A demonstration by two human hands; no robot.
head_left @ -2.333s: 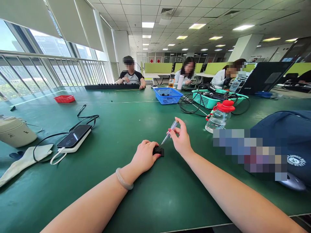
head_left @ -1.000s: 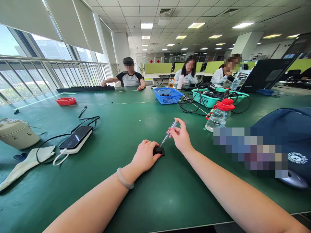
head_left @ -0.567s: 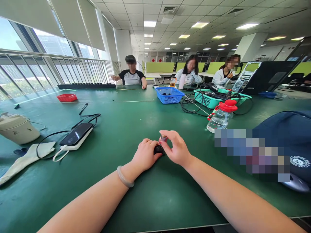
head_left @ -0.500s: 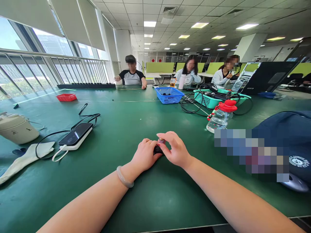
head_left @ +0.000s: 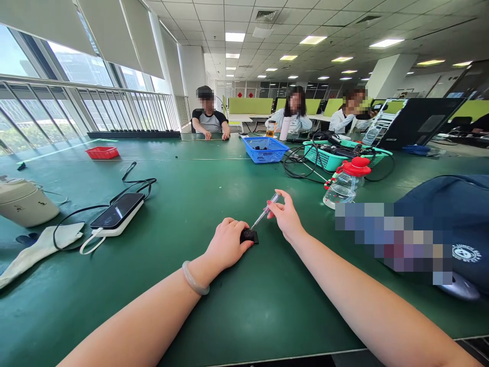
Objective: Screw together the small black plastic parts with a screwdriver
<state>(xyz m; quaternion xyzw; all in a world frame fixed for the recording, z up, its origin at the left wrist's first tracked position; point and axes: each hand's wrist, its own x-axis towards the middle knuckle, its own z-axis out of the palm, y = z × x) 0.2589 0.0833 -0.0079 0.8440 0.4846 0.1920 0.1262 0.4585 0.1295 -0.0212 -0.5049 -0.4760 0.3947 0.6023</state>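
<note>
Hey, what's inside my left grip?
A black block, right end showing, with a screwdriver tip at its top. Its left end can't be seen, covered by your left grip.

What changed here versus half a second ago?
The right hand, keeping its grip on the clear-handled tool, moved up and rightward; the tool now leans right. A co-worker's hand shifted right in the picture. The left hand still holds the black piece.

Head-level view, forward and down

Blue basket (head_left: 265, 155) near a green basket (head_left: 327, 161) of cables (head_left: 336, 148), red-lidded bottle (head_left: 344, 189), small red tray (head_left: 102, 154)
</note>
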